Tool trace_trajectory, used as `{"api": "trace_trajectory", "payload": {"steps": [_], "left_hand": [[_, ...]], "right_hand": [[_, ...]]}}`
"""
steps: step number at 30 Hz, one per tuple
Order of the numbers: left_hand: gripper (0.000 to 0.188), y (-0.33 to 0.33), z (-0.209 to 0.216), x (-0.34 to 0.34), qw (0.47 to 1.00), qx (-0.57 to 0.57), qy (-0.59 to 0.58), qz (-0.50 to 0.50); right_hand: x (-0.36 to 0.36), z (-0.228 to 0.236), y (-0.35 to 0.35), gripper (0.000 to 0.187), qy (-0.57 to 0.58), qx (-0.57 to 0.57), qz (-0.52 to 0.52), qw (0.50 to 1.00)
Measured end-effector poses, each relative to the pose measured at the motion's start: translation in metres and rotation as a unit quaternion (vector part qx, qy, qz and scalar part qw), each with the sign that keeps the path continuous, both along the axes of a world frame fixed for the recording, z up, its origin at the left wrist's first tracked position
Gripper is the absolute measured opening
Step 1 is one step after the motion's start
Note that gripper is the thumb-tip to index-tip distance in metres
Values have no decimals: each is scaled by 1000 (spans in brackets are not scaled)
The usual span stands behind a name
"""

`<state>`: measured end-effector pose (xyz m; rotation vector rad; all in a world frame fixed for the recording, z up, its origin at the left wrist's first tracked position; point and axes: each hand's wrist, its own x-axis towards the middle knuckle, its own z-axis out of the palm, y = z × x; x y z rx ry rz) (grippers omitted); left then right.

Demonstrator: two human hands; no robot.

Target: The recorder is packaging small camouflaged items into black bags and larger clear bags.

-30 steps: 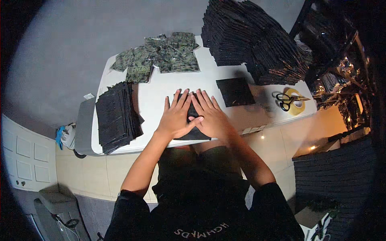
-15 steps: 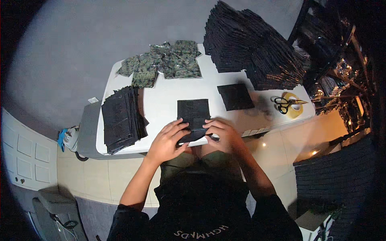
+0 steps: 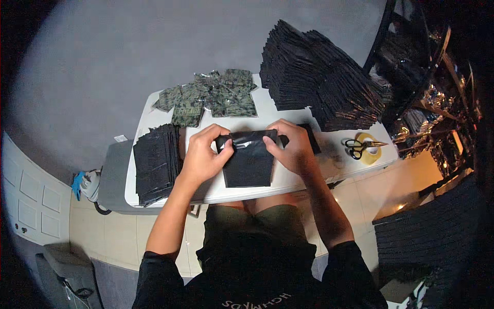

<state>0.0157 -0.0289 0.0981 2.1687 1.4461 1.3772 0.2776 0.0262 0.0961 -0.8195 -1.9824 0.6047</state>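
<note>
A flat black rectangular packet [image 3: 248, 167], dark and cloth-like below with a glossy, plastic-like band along its far edge, is held up at the near side of the table. My left hand [image 3: 203, 157] pinches its far left corner, thumb on the near face. The far right corner is pinched by my right hand [image 3: 292, 149], thumb likewise in front. Partly hidden behind that hand lies another flat black piece [image 3: 312, 139]. Left of my left hand stands a fanned stack of similar black pieces [image 3: 156, 165].
On the white table [image 3: 198, 135], camouflage-patterned packs in clear plastic [image 3: 226, 95] lie at the back. A large heap of black pieces [image 3: 319, 77] fills the back right. Scissors [image 3: 357, 148] rest across a yellowish tape roll [image 3: 372, 154] near the right edge.
Both hands have moved from the packet's near edge, where it lay flat, to its far corners. The packet now shows a glossy band along the top. The view has shifted slightly.
</note>
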Motion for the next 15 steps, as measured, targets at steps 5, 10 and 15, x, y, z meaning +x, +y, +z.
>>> {"api": "trace_trajectory", "payload": {"steps": [5, 10, 15], "left_hand": [[26, -12, -6, 5, 999, -22, -26, -15], [40, -19, -8, 10, 997, -36, -63, -18], [39, -18, -6, 9, 999, 11, -25, -35]], "right_hand": [[-2, -11, -4, 32, 38, 54, 34, 997], [-5, -4, -21, 46, -13, 72, 14, 997], [-3, -9, -18, 44, -34, 111, 30, 993]]}}
